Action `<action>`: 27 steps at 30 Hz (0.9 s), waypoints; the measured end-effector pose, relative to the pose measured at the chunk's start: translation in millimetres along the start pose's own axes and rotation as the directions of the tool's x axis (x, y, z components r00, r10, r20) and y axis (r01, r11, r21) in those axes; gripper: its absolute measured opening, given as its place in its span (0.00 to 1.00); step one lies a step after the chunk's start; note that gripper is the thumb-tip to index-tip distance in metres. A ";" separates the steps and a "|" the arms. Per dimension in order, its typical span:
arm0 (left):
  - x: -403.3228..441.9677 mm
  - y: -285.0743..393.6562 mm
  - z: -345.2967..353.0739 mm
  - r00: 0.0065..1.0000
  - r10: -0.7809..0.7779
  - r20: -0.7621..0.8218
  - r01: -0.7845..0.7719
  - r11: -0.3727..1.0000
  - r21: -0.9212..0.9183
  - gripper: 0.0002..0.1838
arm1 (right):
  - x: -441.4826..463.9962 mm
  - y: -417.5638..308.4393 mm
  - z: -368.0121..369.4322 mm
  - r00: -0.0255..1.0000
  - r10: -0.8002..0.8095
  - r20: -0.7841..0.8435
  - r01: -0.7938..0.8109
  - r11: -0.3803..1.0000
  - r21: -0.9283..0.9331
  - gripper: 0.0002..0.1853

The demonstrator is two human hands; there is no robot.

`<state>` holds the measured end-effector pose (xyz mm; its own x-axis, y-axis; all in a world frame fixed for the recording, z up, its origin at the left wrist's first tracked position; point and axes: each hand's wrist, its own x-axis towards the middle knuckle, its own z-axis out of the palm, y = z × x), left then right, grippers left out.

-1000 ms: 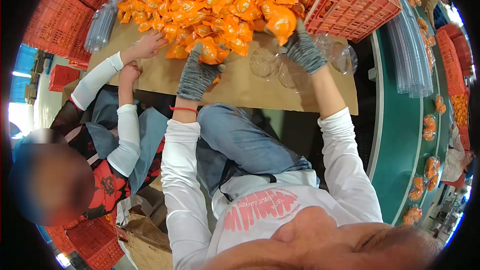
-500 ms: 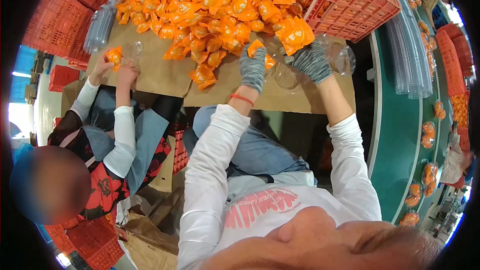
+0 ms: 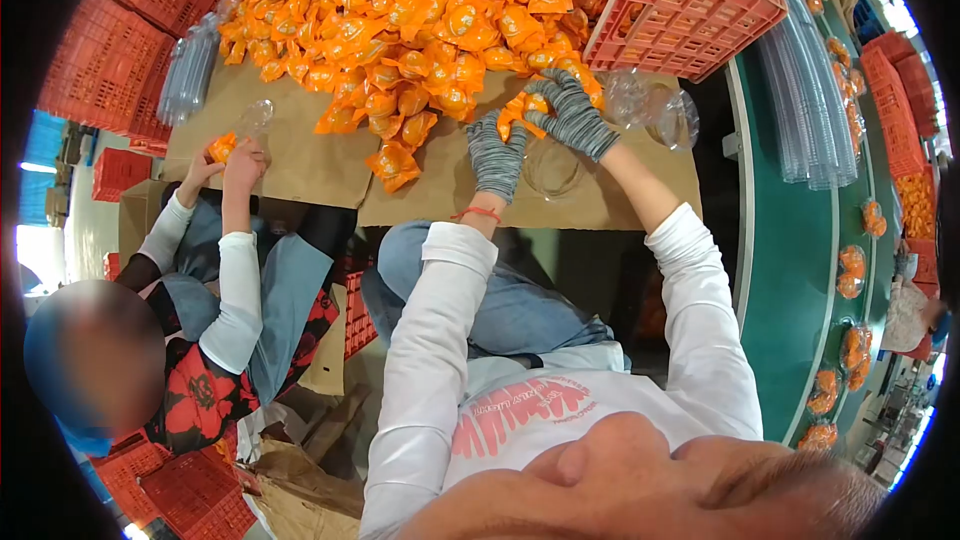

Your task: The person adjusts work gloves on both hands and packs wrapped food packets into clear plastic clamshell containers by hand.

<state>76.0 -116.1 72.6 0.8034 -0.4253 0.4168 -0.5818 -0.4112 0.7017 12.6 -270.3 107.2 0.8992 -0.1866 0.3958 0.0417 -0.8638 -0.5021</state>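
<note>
Both my hands wear grey striped gloves at the front edge of the orange pile. My left hand (image 3: 495, 155) is closed on an orange packet (image 3: 514, 116). Beside it on the right, my right hand (image 3: 577, 112) is closed with its fingertips on orange wrapping, close to my left fingertips. A clear plastic container (image 3: 552, 170) lies on the brown cardboard surface (image 3: 440, 202) below my right hand. Wrapped orange packets (image 3: 400, 20) are heaped beyond both hands. One packet (image 3: 394, 166) lies apart at the heap's front, left of my left hand.
A red crate (image 3: 690, 10) stands at the right of the heap, with clear containers (image 3: 655, 110) before it. Stacked clear trays (image 3: 808, 90) lie by the green conveyor (image 3: 790, 290). At left, a co-worker's hands (image 3: 240, 165) hold an orange packet and clear plastic.
My left hand has moved right from the heap's front. My right hand has lowered its packet and drawn in towards the left one. The co-worker has picked up a packet and clear plastic.
</note>
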 end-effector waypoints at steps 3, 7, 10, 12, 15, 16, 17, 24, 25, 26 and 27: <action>-2.8 7.2 -2.5 0.998 -0.020 0.058 0.016 0.997 0.075 0.19 | -2.6 -1.7 -2.7 0.989 -0.146 0.029 0.149 0.969 -0.199 0.23; -11.6 23.1 -7.6 0.987 0.162 0.015 -0.160 0.954 0.255 0.18 | -13.2 -15.7 6.3 0.983 -0.148 0.109 0.174 0.941 -0.291 0.24; -16.3 31.1 -6.5 0.987 0.154 0.049 -0.162 0.922 0.353 0.20 | -19.0 -10.4 1.2 0.987 -0.161 0.018 0.162 0.977 -0.139 0.31; -19.5 37.1 -5.7 0.989 0.145 0.032 -0.145 0.906 0.397 0.20 | -21.9 -8.4 -2.3 0.999 -0.034 0.009 0.034 0.999 0.019 0.33; -15.0 42.3 -11.5 0.992 0.062 0.111 -0.102 0.908 0.406 0.22 | -18.9 -5.4 -12.9 0.968 0.204 0.148 -0.232 0.950 0.207 0.34; -12.6 43.6 -16.6 0.989 0.056 0.140 -0.108 0.910 0.400 0.23 | -17.2 -5.6 -17.8 0.951 0.216 0.220 -0.267 0.935 0.234 0.33; -9.8 44.4 -21.6 0.984 0.049 0.170 -0.114 0.911 0.397 0.23 | -16.7 -4.8 -20.4 0.930 0.225 0.291 -0.304 0.916 0.261 0.33; -12.2 41.5 -15.7 0.970 0.185 0.159 -0.238 0.864 0.444 0.26 | -9.2 -22.6 -5.8 0.965 -0.259 0.043 0.258 0.902 -0.346 0.30; -12.1 39.6 -13.8 0.972 0.159 0.173 -0.219 0.877 0.427 0.27 | -10.6 -21.2 -2.9 0.970 -0.227 0.081 0.241 0.917 -0.318 0.30; -11.5 37.4 -12.3 0.973 0.134 0.186 -0.201 0.890 0.410 0.27 | -11.8 -19.0 -1.7 0.973 -0.198 0.119 0.224 0.930 -0.291 0.29; -10.9 37.4 -13.5 0.974 0.107 0.202 -0.181 0.901 0.395 0.28 | -8.4 -25.5 -8.4 0.973 -0.168 0.158 0.205 0.943 -0.262 0.29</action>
<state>47.2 -116.0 102.1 0.6942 -0.6206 0.3645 -0.7195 -0.6120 0.3283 0.3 -250.7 123.1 0.9367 0.0375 0.3482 0.1098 -0.9756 -0.1904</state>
